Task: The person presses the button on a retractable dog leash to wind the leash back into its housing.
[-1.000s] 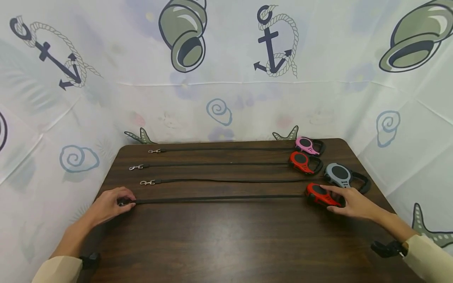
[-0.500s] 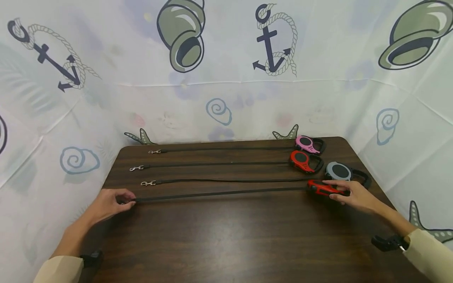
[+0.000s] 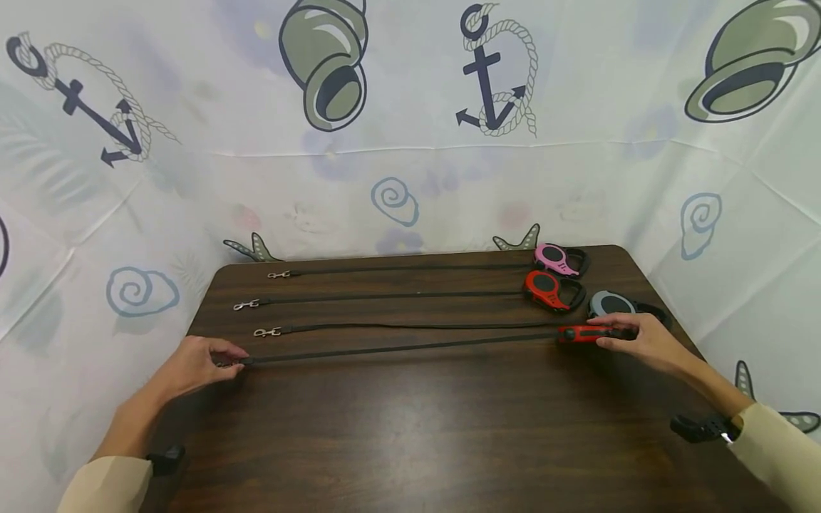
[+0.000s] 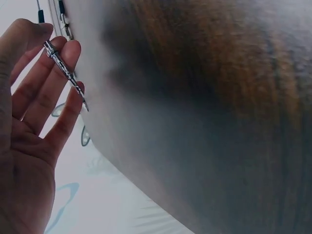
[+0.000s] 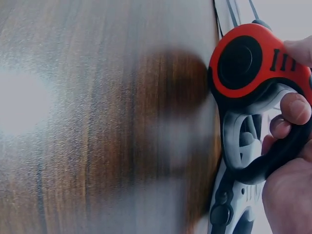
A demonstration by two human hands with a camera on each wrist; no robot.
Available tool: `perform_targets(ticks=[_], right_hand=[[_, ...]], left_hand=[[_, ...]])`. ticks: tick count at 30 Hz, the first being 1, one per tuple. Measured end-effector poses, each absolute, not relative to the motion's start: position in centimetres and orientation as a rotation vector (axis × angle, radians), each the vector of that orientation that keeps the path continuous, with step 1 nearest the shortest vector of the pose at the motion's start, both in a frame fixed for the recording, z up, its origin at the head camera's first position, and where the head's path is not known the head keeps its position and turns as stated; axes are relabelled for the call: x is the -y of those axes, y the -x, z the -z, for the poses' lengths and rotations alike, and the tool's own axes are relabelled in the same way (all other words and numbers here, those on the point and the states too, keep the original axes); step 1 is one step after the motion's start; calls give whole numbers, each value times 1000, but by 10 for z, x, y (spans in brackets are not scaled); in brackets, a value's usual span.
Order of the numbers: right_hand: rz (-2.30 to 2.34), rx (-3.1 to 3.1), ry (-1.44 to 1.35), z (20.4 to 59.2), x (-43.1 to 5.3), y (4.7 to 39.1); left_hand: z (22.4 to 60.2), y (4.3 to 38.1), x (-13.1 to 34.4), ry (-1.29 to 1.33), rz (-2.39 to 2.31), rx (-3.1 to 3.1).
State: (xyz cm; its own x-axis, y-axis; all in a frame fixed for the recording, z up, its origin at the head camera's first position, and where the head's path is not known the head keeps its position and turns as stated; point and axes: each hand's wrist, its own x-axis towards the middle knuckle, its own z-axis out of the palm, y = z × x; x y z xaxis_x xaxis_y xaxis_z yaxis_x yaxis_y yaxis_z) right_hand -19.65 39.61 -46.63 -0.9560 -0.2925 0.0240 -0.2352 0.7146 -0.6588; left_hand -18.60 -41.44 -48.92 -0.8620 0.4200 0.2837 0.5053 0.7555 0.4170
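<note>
In the head view my left hand (image 3: pixel 195 367) pinches the clip end of a black leash strap (image 3: pixel 398 348) at the table's left. The left wrist view shows its silver snap hook (image 4: pixel 66 71) hanging below the thumb, across the fingers. My right hand (image 3: pixel 651 343) grips a red and black retractable leash (image 3: pixel 580 333) turned on edge, the strap drawn straight between both hands. In the right wrist view my fingers curl through the handle loop (image 5: pixel 253 175). I cannot tell whether the case touches the table. Beside it lies a grey retractable leash (image 3: pixel 609 303), partly hidden.
Behind lie a red retractable leash (image 3: pixel 544 285) and a pink one (image 3: pixel 553 258), straps stretched left across the brown table (image 3: pixel 410 427). Their silver hooks lie at the left, with the grey leash's hook (image 3: pixel 266 333) nearest my left hand. A patterned white cloth (image 3: pixel 442 192) surrounds the table.
My right hand has tipped the red leash from lying flat onto its edge and shifted it slightly away from me. My left hand stays nearly in place, still pinching the clip end.
</note>
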Motion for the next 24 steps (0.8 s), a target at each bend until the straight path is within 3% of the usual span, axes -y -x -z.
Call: perform_targets(ticks=[14,24], right_hand=[[1191,-2718,372,462,-407,210],[1587,-2472,255,455,-414,224]], left_hand=[[465,193,412,594,842,2854],[447,193,412,484,989,2821]])
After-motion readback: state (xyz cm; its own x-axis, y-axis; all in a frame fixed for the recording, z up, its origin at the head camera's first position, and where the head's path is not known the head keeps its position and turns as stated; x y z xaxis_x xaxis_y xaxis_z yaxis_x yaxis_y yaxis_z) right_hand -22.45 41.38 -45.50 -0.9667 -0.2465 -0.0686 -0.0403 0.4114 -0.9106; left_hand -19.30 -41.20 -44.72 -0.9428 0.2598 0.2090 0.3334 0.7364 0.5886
